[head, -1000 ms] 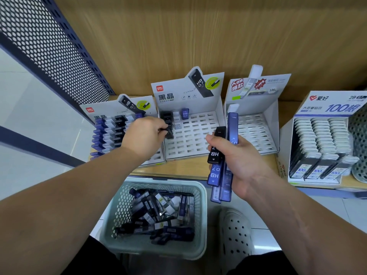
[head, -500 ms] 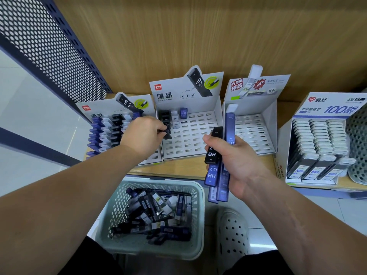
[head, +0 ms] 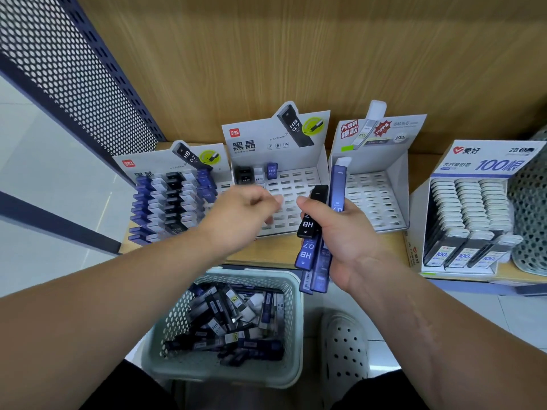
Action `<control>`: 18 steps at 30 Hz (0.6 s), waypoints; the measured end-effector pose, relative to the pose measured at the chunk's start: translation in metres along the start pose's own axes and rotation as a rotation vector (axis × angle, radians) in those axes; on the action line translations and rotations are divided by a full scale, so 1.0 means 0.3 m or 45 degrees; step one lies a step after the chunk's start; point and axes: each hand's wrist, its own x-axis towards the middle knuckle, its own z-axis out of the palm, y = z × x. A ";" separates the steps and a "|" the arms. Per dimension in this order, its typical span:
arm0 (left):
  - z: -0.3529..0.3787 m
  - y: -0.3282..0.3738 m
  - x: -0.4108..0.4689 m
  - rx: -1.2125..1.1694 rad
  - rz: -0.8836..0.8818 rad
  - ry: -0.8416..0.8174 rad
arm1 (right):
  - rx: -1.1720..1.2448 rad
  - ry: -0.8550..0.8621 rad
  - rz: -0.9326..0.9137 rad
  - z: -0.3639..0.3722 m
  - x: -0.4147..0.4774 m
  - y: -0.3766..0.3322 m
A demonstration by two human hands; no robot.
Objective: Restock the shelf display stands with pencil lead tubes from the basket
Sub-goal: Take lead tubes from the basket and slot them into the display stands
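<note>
tubes (head: 307, 255) sit bunched in the right hand (head: 346, 238), its fingers (head: 352, 210) curled round them, long axes pointing toward the back edge of the shelf (head: 275, 257), the black tube (head: 313, 214) outermost on the left. the left hand (head: 242, 217) hovers just beside it over the middle stand (head: 299, 184), fingers loosely curled and, though blurred, seemingly empty. that hand is the nearer; the black tube lies just to its right. the stand holds few tubes, at its back left corner. more lie in the basket (head: 251, 273) below the shelf's front edge.
</note>
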 end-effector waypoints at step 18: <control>0.055 0.023 -0.129 -0.938 -0.307 -0.073 | 0.106 -0.132 0.009 0.045 0.001 0.031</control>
